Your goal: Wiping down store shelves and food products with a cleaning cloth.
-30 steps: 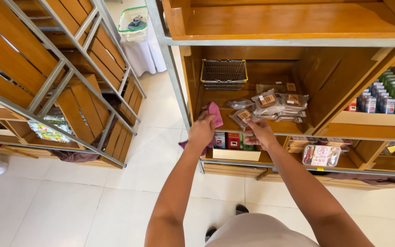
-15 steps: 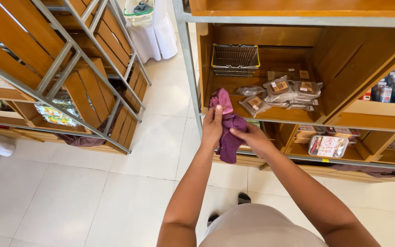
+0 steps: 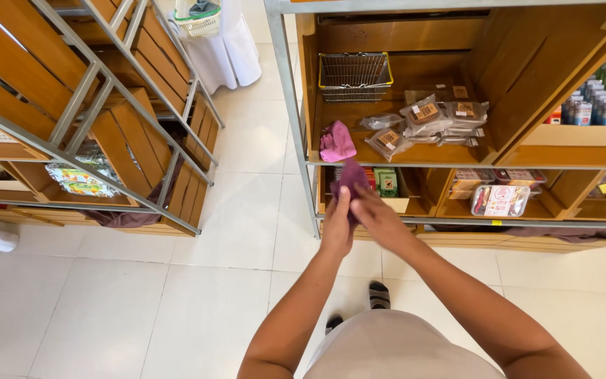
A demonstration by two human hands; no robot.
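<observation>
My left hand [image 3: 336, 223] and my right hand [image 3: 376, 213] are together in front of the wooden shelf unit [image 3: 499, 158], both gripping a dark purple cloth [image 3: 351, 177] that sticks up between them. A pink cloth [image 3: 335, 142] lies crumpled on the middle shelf, just above my hands. To its right on the same shelf sit several clear bags of brown goods [image 3: 429, 121].
A wire basket with a yellow rim [image 3: 353, 76] stands at the back of the shelf. Boxes and a clear tub [image 3: 501, 200] fill the lower shelf, bottles [image 3: 597, 105] the right bay. A slatted wooden rack [image 3: 85, 119] stands left, across a white tiled floor [image 3: 177, 281].
My hands have pulled back and down from the shelf with the purple cloth. The pink cloth now lies on the shelf, apart from my hands.
</observation>
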